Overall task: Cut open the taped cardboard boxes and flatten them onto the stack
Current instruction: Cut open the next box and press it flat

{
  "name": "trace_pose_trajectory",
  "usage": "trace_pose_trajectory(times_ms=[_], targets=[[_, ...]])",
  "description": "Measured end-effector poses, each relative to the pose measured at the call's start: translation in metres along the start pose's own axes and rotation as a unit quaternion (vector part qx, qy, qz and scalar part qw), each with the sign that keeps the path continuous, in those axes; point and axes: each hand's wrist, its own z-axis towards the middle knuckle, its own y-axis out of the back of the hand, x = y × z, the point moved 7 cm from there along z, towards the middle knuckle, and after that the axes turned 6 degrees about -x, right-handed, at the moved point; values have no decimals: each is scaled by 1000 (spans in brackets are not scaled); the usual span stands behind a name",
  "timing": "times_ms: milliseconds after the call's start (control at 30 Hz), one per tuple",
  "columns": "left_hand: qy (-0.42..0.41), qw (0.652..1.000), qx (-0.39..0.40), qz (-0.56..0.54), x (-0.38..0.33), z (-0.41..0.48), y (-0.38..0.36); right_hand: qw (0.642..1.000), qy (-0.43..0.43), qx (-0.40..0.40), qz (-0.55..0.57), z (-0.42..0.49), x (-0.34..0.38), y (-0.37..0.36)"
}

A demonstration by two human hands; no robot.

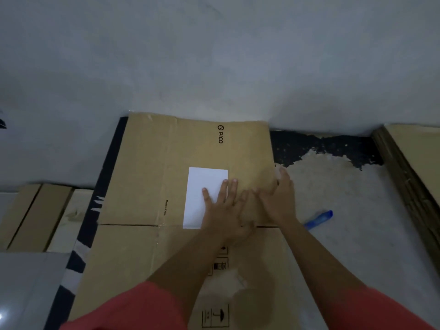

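A flattened brown cardboard box (152, 167) with a PICO logo and a white label (207, 184) lies flat on the floor against the wall. My left hand (223, 206) rests palm down on it, fingers spread, partly over the label. My right hand (276, 196) presses flat near the box's right edge, fingers apart. Neither hand holds anything. A blue cutter (319, 219) lies on the floor just right of my right wrist.
A stack of flattened cardboard (409, 163) leans at the far right. More brown boxes (35, 217) lie at the left. The grey wall (214, 55) rises right behind the box. Dark, peeling floor covering (321, 144) shows beside it.
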Motion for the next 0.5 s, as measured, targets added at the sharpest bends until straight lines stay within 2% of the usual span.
trace_pose_trajectory(times_ms=[100, 167, 267, 367, 500], targets=[[-12, 996, 2, -89, 20, -10, 22, 986, 3, -8, -166, -33, -9, 4], [12, 988, -36, -151, 47, -18, 36, 968, 3, -15, -251, -52, -16, 0], [119, 983, -98, -102, 96, -38, 46, 962, -14, -48, -267, -66, -20, -5], [290, 944, -113, -106, 151, -74, 49, 955, -10, -65, -291, -68, -14, -8], [370, 915, -90, -132, 194, -112, 36, 956, -37, -58, -284, -66, -14, -6]])
